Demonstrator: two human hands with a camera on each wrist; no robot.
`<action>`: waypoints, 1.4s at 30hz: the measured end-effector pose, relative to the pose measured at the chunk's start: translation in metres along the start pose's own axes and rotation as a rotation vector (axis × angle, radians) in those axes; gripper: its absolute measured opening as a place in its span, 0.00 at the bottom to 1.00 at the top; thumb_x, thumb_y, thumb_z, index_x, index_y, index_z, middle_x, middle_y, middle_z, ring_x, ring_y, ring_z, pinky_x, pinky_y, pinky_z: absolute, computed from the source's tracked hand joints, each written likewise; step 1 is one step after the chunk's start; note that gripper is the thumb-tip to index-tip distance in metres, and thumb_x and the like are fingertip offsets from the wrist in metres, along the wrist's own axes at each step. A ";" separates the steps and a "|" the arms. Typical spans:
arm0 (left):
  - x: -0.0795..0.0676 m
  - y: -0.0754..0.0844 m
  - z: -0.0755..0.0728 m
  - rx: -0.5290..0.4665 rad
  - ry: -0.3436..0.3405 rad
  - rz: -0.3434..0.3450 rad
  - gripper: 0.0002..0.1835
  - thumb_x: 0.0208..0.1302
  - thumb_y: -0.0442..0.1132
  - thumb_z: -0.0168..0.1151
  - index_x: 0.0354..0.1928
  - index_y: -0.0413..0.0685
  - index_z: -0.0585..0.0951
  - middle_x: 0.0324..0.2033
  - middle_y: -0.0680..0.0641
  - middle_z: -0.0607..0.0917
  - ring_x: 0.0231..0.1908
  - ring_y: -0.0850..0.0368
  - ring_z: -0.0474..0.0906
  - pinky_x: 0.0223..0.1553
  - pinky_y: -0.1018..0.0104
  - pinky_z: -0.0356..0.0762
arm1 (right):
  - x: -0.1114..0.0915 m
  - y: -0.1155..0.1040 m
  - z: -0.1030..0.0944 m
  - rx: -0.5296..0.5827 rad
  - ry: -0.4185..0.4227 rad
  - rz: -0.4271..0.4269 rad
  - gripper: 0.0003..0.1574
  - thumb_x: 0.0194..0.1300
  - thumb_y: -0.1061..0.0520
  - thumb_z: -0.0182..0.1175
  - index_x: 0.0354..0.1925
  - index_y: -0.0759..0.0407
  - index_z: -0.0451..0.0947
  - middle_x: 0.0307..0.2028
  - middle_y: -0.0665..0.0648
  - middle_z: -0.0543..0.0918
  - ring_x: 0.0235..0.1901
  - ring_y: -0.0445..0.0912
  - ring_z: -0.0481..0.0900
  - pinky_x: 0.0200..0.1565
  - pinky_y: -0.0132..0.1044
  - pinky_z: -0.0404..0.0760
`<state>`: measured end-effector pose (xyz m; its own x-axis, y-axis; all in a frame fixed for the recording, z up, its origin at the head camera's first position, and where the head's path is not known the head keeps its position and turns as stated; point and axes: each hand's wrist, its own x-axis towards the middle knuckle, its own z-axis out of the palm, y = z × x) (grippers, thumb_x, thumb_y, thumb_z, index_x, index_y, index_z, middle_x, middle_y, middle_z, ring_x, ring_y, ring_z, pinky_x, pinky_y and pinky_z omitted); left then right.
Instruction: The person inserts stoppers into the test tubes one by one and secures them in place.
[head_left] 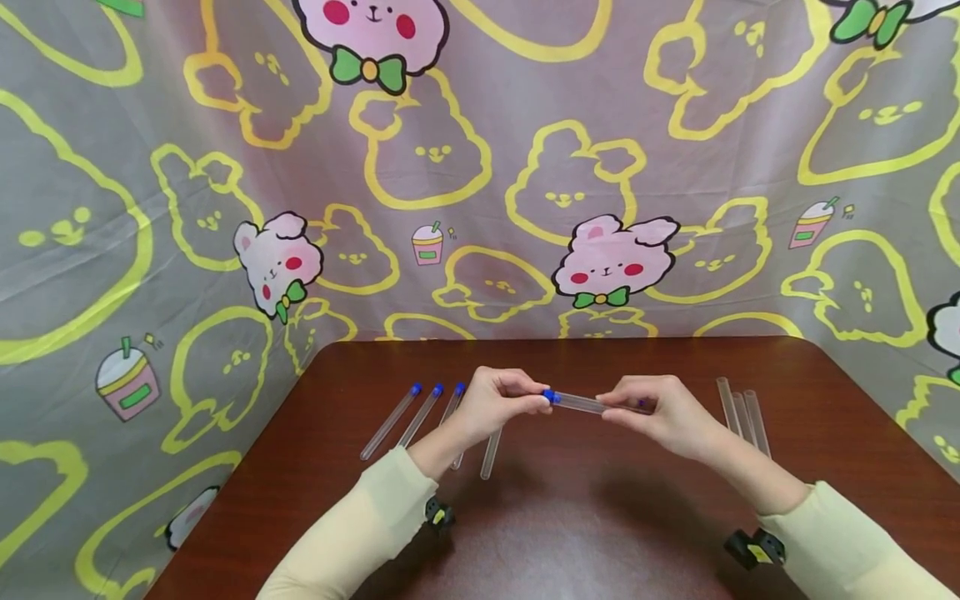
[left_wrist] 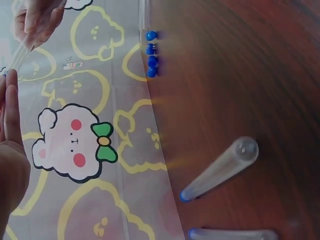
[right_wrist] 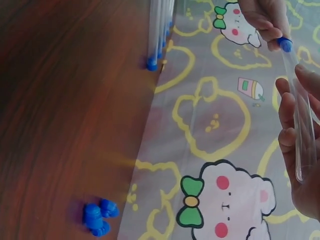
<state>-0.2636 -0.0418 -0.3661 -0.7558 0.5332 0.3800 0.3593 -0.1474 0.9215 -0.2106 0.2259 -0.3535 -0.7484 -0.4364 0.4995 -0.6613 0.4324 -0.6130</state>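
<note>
While right hand (head_left: 663, 412) grips clear tube (head_left: 579, 403) | blue cap (head_left: 550, 397) tops it

Forward-down head view (others nearer)

On the left half of the red-brown, wood-grained table (head_left: 540, 517), four slender clear tubes with blue caps (head_left: 420, 417) lie side by side, the capped ends I can see toward the far edge. Over toward the right edge lie at least three slender clear uncapped tubes (head_left: 743, 417). Small round blue caps (right_wrist: 94, 217) sit between these groups, nearer the right one. Above the table's middle, a clear blue-capped tube (head_left: 581, 403) spans from left hand (head_left: 491, 402) to right hand (head_left: 667, 412), capped end leftward. Grey patterned fabric (head_left: 498, 225) hangs behind the far edge.
</note>
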 end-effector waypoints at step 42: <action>-0.004 -0.011 0.005 0.010 -0.037 0.040 0.13 0.61 0.28 0.65 0.46 0.26 0.82 0.36 0.36 0.87 0.36 0.48 0.86 0.36 0.57 0.83 | -0.002 0.002 -0.004 -0.003 -0.031 -0.031 0.14 0.54 0.66 0.71 0.40 0.55 0.87 0.28 0.44 0.83 0.19 0.39 0.71 0.17 0.31 0.69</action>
<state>-0.2617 -0.0382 -0.3783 -0.7204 0.5574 0.4128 0.3943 -0.1606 0.9048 -0.2112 0.2312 -0.3531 -0.7253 -0.4737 0.4995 -0.6846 0.4202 -0.5955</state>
